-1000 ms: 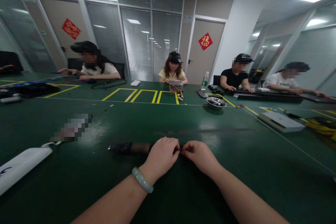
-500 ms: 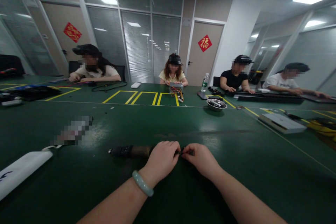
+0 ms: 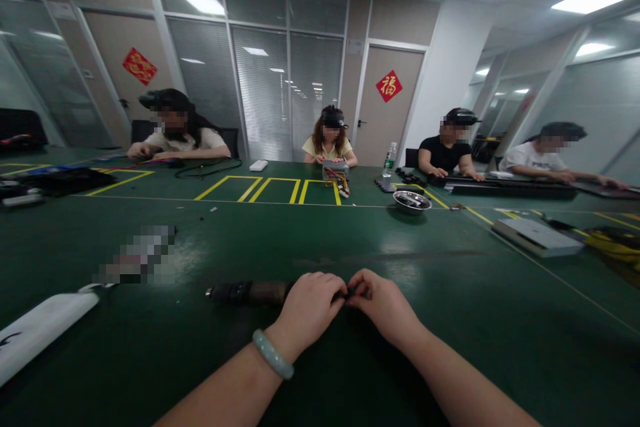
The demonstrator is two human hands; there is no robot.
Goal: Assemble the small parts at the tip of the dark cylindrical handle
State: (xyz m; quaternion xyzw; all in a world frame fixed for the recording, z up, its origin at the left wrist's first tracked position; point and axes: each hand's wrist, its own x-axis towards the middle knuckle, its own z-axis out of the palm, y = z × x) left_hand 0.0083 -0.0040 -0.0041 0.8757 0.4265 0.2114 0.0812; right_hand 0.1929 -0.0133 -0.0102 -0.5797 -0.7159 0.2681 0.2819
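A dark cylindrical tool (image 3: pixel 265 292), black and brown with a small metal tip at its left end, lies across the green table. My left hand (image 3: pixel 313 300), a pale green bangle (image 3: pixel 273 355) on its wrist, is closed over the tool's right end and hides it. Close against it, my right hand (image 3: pixel 383 300) pinches a small dark piece (image 3: pixel 352 291) between thumb and fingers. What exactly that piece is, and how it joins the tool, cannot be made out.
A white case (image 3: pixel 47 327) with a strap and a blurred card (image 3: pixel 140 255) lie at left. Farther off are a metal bowl (image 3: pixel 412 203) of small parts, a water bottle (image 3: pixel 389 160) and a white box (image 3: pixel 537 237). Several people sit working along the far side.
My right hand has shifted slightly left and its fingers have curled closer to my left fingertips. The dark cylindrical tool lies in nearly the same place.
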